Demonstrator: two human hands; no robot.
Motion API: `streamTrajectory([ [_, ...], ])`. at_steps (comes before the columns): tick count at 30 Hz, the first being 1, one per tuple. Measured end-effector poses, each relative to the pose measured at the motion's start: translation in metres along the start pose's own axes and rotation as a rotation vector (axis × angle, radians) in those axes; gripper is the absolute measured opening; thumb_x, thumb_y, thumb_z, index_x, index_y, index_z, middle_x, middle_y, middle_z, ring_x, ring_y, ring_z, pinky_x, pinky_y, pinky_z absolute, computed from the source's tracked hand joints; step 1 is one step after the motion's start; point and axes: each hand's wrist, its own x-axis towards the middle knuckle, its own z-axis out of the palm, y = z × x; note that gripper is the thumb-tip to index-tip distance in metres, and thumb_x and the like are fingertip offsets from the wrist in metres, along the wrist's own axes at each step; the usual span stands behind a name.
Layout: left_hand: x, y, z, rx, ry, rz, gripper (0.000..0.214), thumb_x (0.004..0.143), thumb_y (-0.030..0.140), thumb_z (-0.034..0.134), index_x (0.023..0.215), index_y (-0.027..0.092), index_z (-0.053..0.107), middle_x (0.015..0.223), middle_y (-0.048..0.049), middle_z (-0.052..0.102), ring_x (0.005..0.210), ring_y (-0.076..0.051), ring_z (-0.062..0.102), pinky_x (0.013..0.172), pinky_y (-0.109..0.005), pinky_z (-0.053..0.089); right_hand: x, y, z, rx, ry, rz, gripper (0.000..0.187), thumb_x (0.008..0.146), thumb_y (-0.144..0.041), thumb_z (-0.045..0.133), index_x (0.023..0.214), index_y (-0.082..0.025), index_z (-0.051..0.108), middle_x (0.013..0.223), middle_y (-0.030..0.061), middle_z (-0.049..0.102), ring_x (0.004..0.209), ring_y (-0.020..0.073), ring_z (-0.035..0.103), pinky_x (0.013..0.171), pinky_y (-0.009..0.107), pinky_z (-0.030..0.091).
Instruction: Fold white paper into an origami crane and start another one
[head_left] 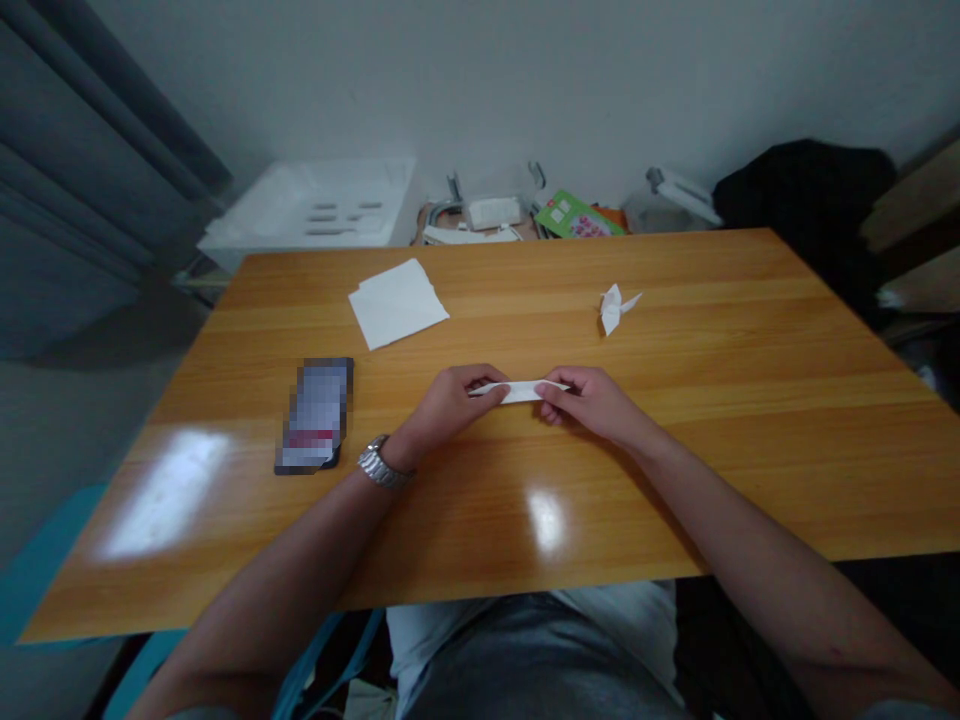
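Note:
A narrow folded strip of white paper (523, 391) stretches between my two hands above the middle of the table. My left hand (459, 408) pinches its left end, thumb on top and fingers behind. At the right end, my right hand (592, 398) grips the paper the same way, its lower fingers curled under. Beyond my right hand stands a small white origami crane (613, 309). A stack of square white paper sheets (399, 303) lies beyond my left hand. How the folded paper looks underneath is hidden.
On the glossy wooden table (750, 400), a phone (315, 415) lies left of my left hand. Past the far edge are a white plastic tray (300, 205), a green booklet (577, 215) and a dark cloth-like heap (810, 200). A turquoise chair (49, 570) stands at the left.

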Motion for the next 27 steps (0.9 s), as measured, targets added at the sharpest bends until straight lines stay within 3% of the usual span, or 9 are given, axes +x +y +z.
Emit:
streamTrajectory([
  [4, -0.002, 0.002, -0.002, -0.012, -0.114, 0.004, 0.032, 0.089, 0.048, 0.068, 0.100, 0.019, 0.077, 0.094, -0.0049, 0.078, 0.084, -0.020, 0.069, 0.072, -0.027, 0.049, -0.001, 0.000, 0.000, -0.035, -0.032, -0.019, 0.044, 0.090, -0.060, 0.067, 0.085, -0.017, 0.068, 0.072, 0.0044, 0.073, 0.060, 0.0124, 0.064, 0.058, 0.024, 0.050],
  [7, -0.003, 0.001, 0.001, -0.045, -0.215, -0.008, 0.032, 0.090, 0.049, 0.067, 0.097, 0.019, 0.078, 0.086, -0.0040, 0.077, 0.076, -0.018, 0.066, 0.065, -0.026, 0.046, -0.001, -0.001, 0.002, -0.037, -0.045, -0.031, 0.041, 0.090, -0.058, 0.068, 0.086, -0.017, 0.068, 0.072, 0.0032, 0.072, 0.061, 0.0124, 0.063, 0.059, 0.025, 0.049],
  [14, -0.003, -0.002, 0.005, 0.066, -0.190, 0.020, 0.032, 0.096, 0.047, 0.061, 0.092, 0.018, 0.075, 0.078, -0.0023, 0.072, 0.068, -0.015, 0.061, 0.062, -0.025, 0.043, 0.005, 0.006, 0.003, 0.013, 0.041, -0.056, 0.038, 0.088, -0.054, 0.071, 0.098, -0.017, 0.072, 0.079, 0.0047, 0.074, 0.069, 0.0160, 0.067, 0.068, 0.030, 0.054],
  [17, -0.003, -0.001, 0.009, 0.200, -0.051, 0.065, 0.027, 0.099, 0.041, 0.059, 0.106, 0.019, 0.073, 0.095, -0.0058, 0.075, 0.083, -0.019, 0.067, 0.074, -0.029, 0.050, 0.009, 0.011, -0.001, -0.081, 0.113, -0.095, 0.035, 0.092, -0.051, 0.067, 0.099, -0.017, 0.073, 0.078, 0.0041, 0.073, 0.068, 0.0165, 0.066, 0.066, 0.029, 0.052],
  [20, -0.004, -0.001, 0.012, 0.350, 0.052, 0.242, 0.029, 0.101, 0.033, 0.057, 0.124, 0.018, 0.068, 0.116, -0.0107, 0.071, 0.107, -0.024, 0.065, 0.096, -0.037, 0.052, 0.012, 0.014, -0.009, -0.256, 0.194, -0.114, 0.032, 0.095, -0.047, 0.064, 0.100, -0.018, 0.074, 0.076, 0.0036, 0.073, 0.067, 0.0178, 0.065, 0.065, 0.030, 0.049],
  [24, -0.006, -0.003, 0.015, 0.562, -0.067, 0.432, 0.033, 0.104, 0.028, 0.051, 0.133, 0.020, 0.064, 0.136, -0.0118, 0.065, 0.124, -0.026, 0.061, 0.108, -0.042, 0.050, 0.014, 0.013, -0.014, -0.488, 0.289, -0.171, 0.022, 0.095, -0.039, 0.064, 0.099, -0.021, 0.076, 0.089, 0.0048, 0.078, 0.080, 0.0213, 0.068, 0.073, 0.033, 0.049],
  [27, -0.007, -0.006, 0.017, 0.666, -0.144, 0.450, 0.041, 0.106, 0.031, 0.049, 0.144, 0.018, 0.055, 0.148, -0.0125, 0.058, 0.132, -0.026, 0.058, 0.113, -0.044, 0.048, 0.016, 0.011, -0.014, -0.561, 0.308, -0.196, 0.018, 0.096, -0.034, 0.063, 0.099, -0.022, 0.076, 0.093, 0.0046, 0.079, 0.083, 0.0222, 0.070, 0.074, 0.033, 0.049],
])
